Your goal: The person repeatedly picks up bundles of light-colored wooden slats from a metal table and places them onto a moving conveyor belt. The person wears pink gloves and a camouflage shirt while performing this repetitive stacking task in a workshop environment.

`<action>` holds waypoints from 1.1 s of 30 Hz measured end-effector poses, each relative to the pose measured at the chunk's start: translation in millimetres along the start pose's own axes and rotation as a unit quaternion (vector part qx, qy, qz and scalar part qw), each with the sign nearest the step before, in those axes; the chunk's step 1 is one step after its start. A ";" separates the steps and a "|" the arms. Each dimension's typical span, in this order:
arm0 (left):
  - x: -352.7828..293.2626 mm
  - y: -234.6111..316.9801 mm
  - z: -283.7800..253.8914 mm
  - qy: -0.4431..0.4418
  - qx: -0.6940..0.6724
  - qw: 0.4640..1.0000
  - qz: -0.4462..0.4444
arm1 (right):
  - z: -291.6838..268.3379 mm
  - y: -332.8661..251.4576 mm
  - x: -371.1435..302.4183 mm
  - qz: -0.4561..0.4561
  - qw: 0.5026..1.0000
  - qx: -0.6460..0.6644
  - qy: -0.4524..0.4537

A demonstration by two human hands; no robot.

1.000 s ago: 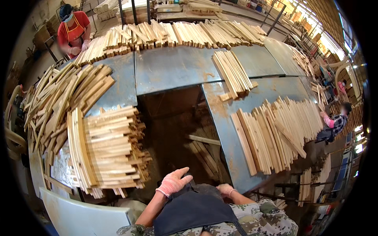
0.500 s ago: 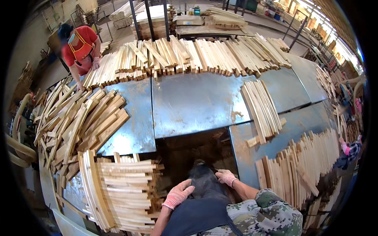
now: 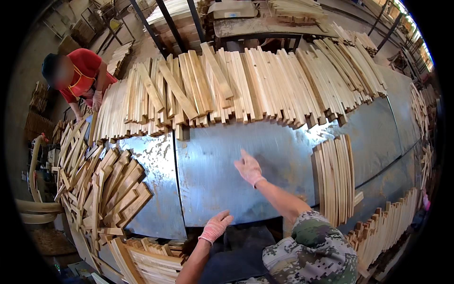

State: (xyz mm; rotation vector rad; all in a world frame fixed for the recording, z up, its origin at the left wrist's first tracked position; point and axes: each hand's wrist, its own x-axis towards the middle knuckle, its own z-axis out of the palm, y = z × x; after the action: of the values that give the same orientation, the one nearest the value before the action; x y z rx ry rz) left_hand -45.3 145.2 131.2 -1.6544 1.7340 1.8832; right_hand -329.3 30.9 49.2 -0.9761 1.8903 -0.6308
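Note:
My right hand (image 3: 248,168), in a pale pink work glove, reaches out over the bare metal tabletop (image 3: 208,189). Its fingers are stretched forward and hold nothing. Beyond its fingertips lies a long row of wooden strips (image 3: 274,85), side by side, with a few loose ones slanting across the top. My left hand (image 3: 216,227), gloved the same way, hovers by the table's near edge in front of my dark apron (image 3: 248,251). Its fingers are extended, and nothing shows in them. A smaller bundle of strips (image 3: 335,180) lies to the right of my right forearm.
A jumbled heap of wooden pieces (image 3: 101,189) covers the left of the table. Stacked strips (image 3: 151,260) stand close at my left, with more (image 3: 388,222) at the right. A co-worker in red (image 3: 85,75) handles wood at the far left. Dark metal posts (image 3: 172,23) rise behind the row.
My right hand has moved from beside my apron forward and left over the tabletop. My left hand remains near my body. The view has shifted closer to the long row; the co-worker leans lower.

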 end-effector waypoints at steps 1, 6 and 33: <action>15.7 11.4 -8.6 0.006 -0.013 1.000 -0.005 | -7.9 -14.0 29.5 -0.023 0.999 -0.005 0.039; 81.6 44.8 -45.5 0.027 -0.015 0.999 -0.040 | -41.1 -92.3 171.3 -0.120 0.970 -0.108 0.179; 279.0 153.5 -2.1 0.082 -0.478 0.870 -0.093 | -58.6 -8.3 -98.9 -0.178 0.976 -0.062 0.112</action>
State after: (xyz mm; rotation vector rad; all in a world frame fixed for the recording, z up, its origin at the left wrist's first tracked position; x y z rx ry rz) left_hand -261.2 -65.9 30.1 -2.1746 0.5564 2.7631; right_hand -348.8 110.3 130.5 -1.3925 1.9831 -0.8707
